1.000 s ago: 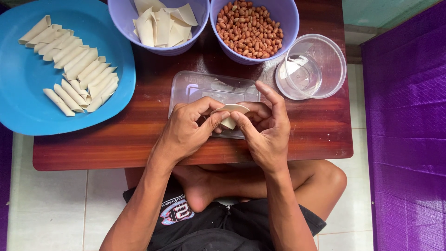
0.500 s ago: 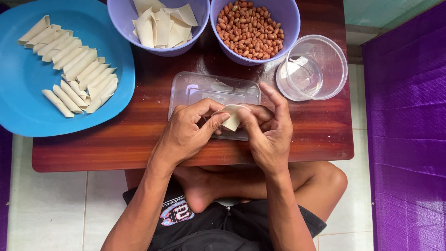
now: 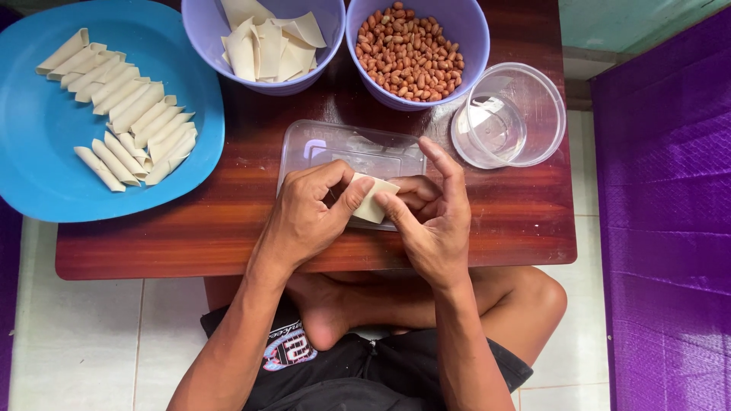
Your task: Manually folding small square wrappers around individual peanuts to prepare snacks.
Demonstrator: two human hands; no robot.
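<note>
Both my hands meet over a clear rectangular plastic tray (image 3: 320, 144) on a small brown wooden table (image 3: 228, 221). My left hand (image 3: 308, 217) and my right hand (image 3: 430, 221) pinch a small pale pastry wrapper (image 3: 373, 199) between thumbs and fingertips, folded partway. A lilac bowl (image 3: 213, 42) of flat pastry wrappers stands at the back. Beside it sits a second lilac bowl (image 3: 472, 61) full of peanuts.
A blue plate (image 3: 38, 167) at the left carries several rolled pastry sticks (image 3: 126, 122). A clear round plastic container (image 3: 510, 114) with a little water stands at the right. Purple cloth (image 3: 662, 228) covers the floor on the right; my crossed legs lie under the table.
The wrapper, earlier mostly hidden between my fingers, now shows as a flat folded piece lifted between both thumbs. My hands stayed over the tray.
</note>
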